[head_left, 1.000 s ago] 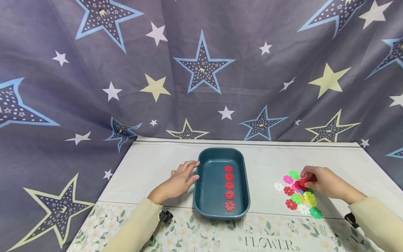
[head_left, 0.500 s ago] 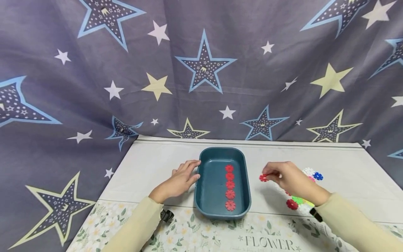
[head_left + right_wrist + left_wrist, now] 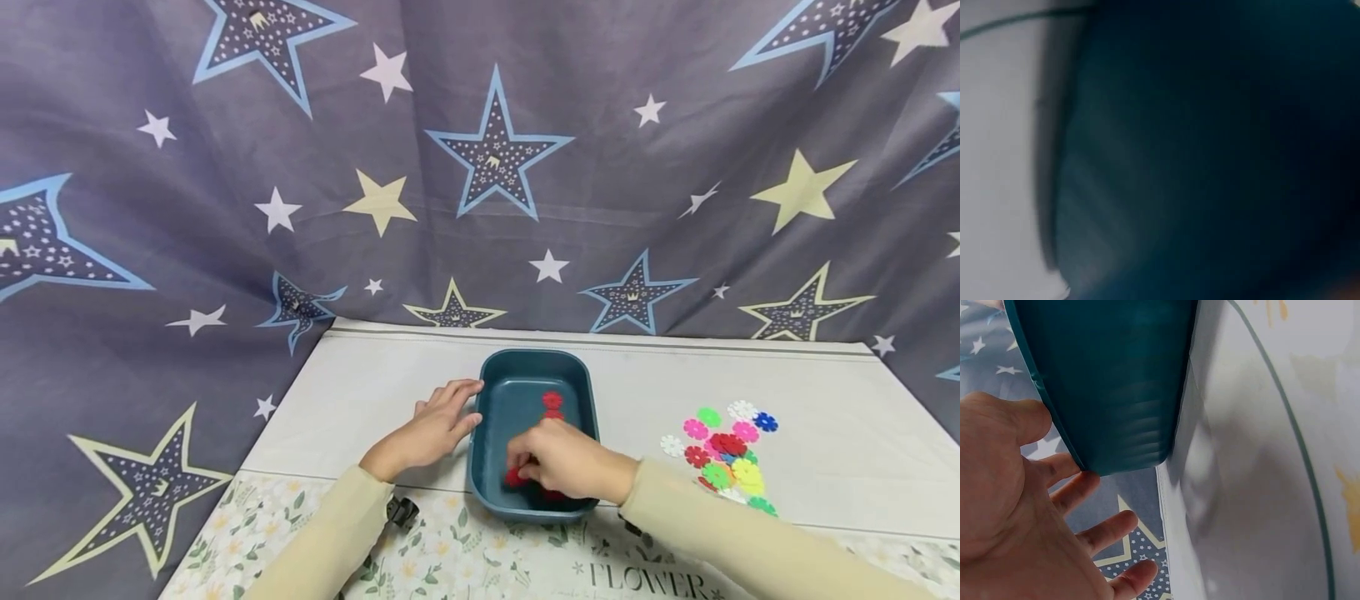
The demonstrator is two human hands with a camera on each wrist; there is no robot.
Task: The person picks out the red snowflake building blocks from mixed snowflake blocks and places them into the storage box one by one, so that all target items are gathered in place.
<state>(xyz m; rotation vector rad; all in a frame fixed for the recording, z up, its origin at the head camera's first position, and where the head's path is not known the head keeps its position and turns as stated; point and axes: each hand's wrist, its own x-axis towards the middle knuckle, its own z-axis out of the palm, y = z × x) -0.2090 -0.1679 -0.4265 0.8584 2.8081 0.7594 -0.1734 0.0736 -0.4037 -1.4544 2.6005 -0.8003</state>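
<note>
My right hand (image 3: 567, 457) reaches into the teal plastic tray (image 3: 492, 442) and pinches a red flower-shaped disc (image 3: 513, 477) low over the tray's floor, at the near left. Behind this hand runs a row of red flower-shaped discs, partly covered; the far one (image 3: 552, 400) shows fully. Along the left rim rests my left hand (image 3: 429, 427), its fingers spread and fairly straight. In the left wrist view, its thumb and nearest fingers touch the edge of the tray (image 3: 1104, 381). The right wrist view holds mostly the tray's dark, blurred outer wall (image 3: 1116, 156).
Right of the tray lies a loose pile of flower-shaped discs in mixed colours, among them a blue one (image 3: 765, 422), a yellow one (image 3: 747, 472) and red ones (image 3: 696, 456). A star-patterned curtain (image 3: 480, 250) hangs behind the table (image 3: 397, 367).
My right hand has carried a red disc from the pile leftwards into the tray. The pile is uncovered again. My left hand has stayed at the tray's left rim.
</note>
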